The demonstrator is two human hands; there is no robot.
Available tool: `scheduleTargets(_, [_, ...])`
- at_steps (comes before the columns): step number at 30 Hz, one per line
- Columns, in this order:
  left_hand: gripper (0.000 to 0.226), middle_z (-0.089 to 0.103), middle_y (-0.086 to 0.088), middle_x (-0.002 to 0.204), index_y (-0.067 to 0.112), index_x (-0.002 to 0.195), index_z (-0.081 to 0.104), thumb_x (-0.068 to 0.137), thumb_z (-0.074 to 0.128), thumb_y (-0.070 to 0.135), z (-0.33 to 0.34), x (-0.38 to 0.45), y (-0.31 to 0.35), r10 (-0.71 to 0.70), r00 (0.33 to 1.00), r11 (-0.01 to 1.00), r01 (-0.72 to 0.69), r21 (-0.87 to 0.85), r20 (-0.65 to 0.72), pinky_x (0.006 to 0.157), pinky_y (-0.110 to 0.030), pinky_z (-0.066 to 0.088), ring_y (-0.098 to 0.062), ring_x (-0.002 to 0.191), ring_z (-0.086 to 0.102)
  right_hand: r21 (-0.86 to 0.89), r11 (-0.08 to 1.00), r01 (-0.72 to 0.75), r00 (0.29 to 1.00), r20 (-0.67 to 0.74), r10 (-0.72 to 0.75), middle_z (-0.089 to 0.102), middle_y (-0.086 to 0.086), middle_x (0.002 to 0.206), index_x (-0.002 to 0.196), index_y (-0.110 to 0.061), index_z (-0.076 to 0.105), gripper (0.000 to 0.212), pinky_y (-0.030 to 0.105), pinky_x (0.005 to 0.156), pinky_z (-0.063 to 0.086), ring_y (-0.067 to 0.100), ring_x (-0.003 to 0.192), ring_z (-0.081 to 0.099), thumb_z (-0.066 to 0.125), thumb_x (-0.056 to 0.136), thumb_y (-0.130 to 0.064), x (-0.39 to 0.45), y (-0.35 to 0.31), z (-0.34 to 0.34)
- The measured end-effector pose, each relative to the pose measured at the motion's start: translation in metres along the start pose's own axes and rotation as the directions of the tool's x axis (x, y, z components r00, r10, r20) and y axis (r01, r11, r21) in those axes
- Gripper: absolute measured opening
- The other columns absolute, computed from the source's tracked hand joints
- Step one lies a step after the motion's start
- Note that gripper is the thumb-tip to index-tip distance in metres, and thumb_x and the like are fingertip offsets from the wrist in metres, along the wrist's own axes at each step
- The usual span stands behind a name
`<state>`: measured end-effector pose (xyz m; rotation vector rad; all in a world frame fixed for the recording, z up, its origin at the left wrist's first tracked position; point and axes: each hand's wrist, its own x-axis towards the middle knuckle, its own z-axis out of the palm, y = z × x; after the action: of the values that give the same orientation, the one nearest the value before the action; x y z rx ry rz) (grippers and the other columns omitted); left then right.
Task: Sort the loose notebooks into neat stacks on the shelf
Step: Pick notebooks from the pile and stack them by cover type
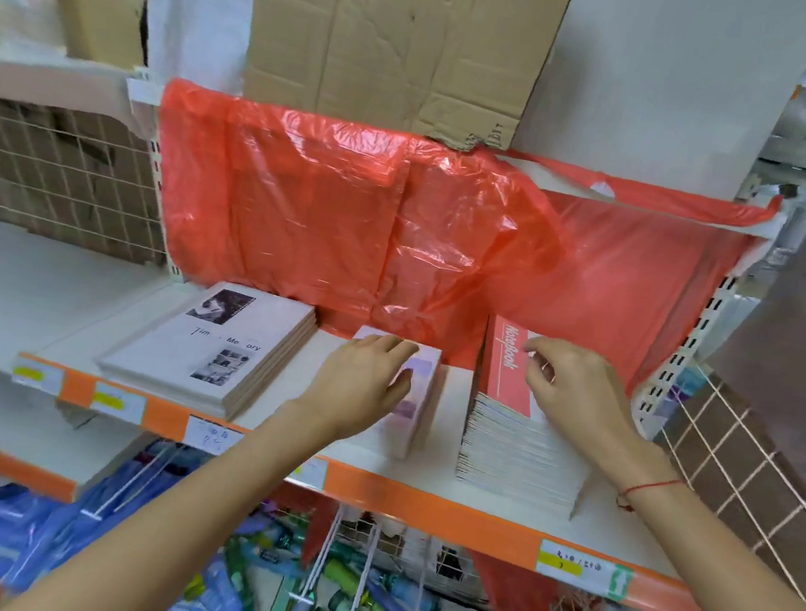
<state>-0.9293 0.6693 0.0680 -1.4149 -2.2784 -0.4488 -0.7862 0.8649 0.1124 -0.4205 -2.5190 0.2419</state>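
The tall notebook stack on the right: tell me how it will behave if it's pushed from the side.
The stack looks heavy: many thin notebooks piled high, so it likely resists a light push. The spines already fan unevenly, so the upper layers would probably slide and shear rather than move as one block. The red cover on top looks thin, so it may flex under the right hand.

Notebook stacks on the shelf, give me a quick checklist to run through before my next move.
1. Left hand steadies the small middle stack: ok.
2. Right hand on the tall red NoteBook stack: ok, whether it grips a cover cannot tell.
3. Tall stack edges squared: not ok, lower ones fan out.
4. Photo-cover stack tidy: ok.
5. Gaps between stacks on the shelf: ok.
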Motion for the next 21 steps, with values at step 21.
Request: scheduleTargets(21, [0.076,0.067,-0.010,0.102,0.009,0.112,0.058,0.075,0.005,0.050,-0.174,-0.358,-0.341,-0.622,0.773,0.726,0.629,0.278,-0.122,0.068,-0.041,0.052,-0.036,0.088,0.064,0.144,0.811,0.566,0.762,0.285,-0.582,0.063,0.002,0.116,0.122,-0.021,0.057,0.030,0.031,0.077,0.044,0.026,0.107,0.057,0.042,0.097,-0.027,0.030,-0.471,0.244])
